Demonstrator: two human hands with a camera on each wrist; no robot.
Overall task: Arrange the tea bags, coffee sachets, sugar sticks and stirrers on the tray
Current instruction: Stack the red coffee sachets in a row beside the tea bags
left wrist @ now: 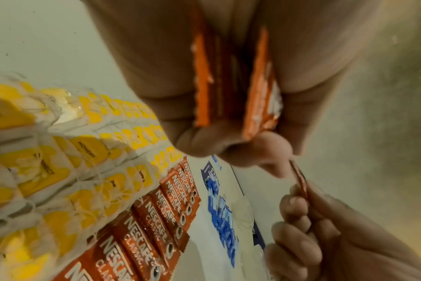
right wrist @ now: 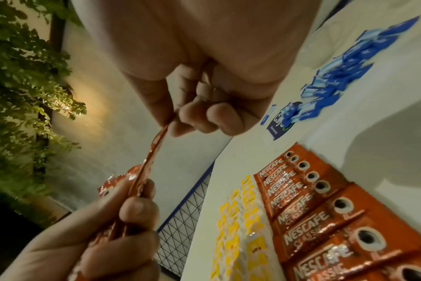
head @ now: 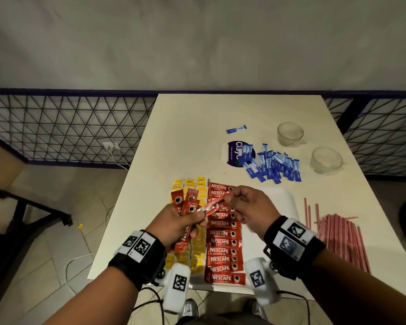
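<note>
A white tray [head: 288, 198] lies at the table's near edge. On it sit columns of yellow tea bags [head: 198, 245] and a column of red coffee sachets [head: 223, 252]. My left hand [head: 178, 222] grips a fanned bunch of coffee sachets [head: 188, 200] above the tea bags. My right hand [head: 249, 207] pinches the end of one sachet [head: 215, 205] that still reaches into the left hand's bunch. Blue sugar sticks [head: 272, 164] lie heaped farther back. Red-striped stirrers [head: 340, 240] lie in a pile right of the tray.
Two clear glass cups [head: 290, 133] [head: 326, 160] stand at the back right. A dark blue round label [head: 237, 153] lies left of the sugar heap, and one sugar stick [head: 236, 129] lies apart behind it. A mesh railing [head: 68, 127] runs behind the table.
</note>
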